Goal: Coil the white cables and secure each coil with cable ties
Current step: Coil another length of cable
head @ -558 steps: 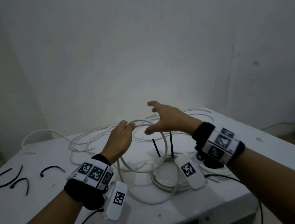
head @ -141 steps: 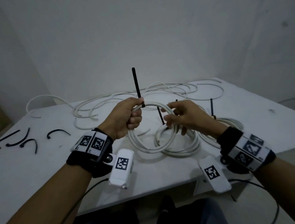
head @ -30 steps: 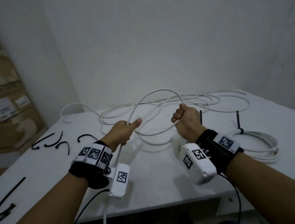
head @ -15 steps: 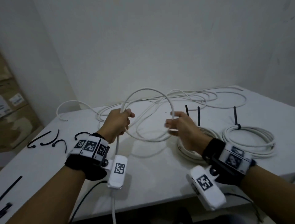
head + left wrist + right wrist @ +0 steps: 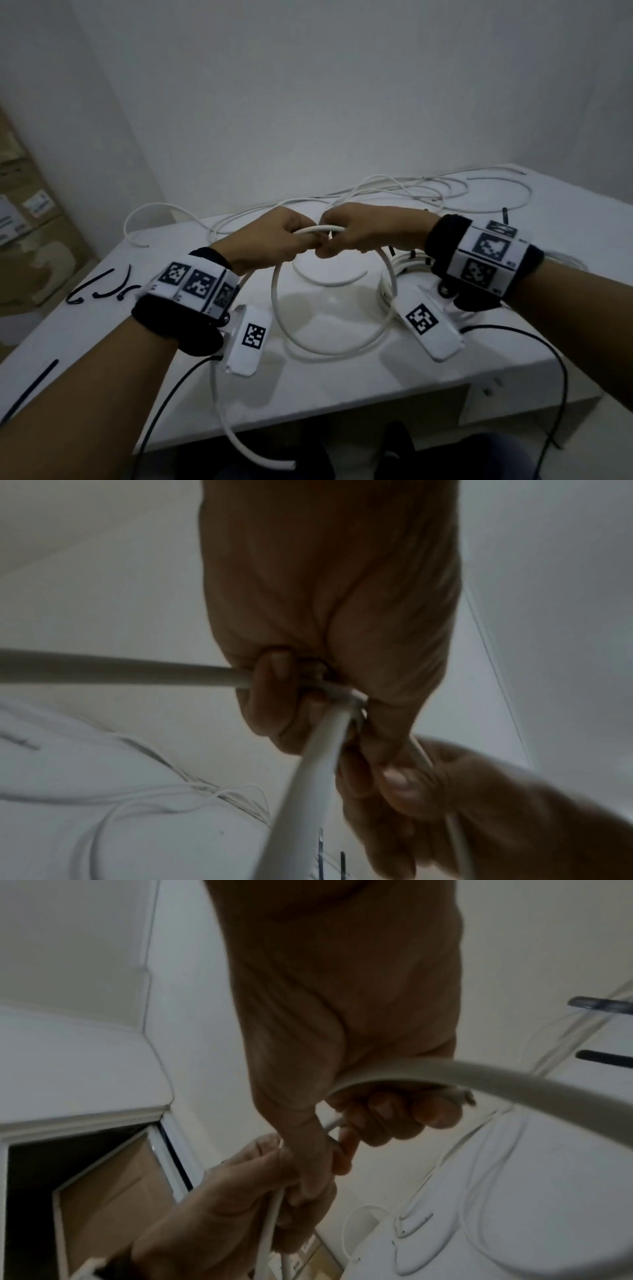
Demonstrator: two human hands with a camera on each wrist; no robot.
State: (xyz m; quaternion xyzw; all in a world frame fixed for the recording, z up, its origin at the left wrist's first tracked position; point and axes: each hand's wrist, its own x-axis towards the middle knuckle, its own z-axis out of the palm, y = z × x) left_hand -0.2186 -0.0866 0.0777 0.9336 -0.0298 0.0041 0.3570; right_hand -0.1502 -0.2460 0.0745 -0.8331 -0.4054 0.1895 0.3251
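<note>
White cable (image 5: pixel 329 342) hangs as one loop at the centre of the head view, above the table (image 5: pixel 308 383). Left hand (image 5: pixel 270 240) and right hand (image 5: pixel 363 229) meet knuckle to knuckle, both clenched round its top, likely to pin the crossing so the turn cannot spring open.

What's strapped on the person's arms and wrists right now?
Both forearms are bare. Each wrist wears a black band wrapped by a white strip of black square-pattern markers. A white camera pod with one marker hangs under each wrist, trailing a thin black cable.
</note>
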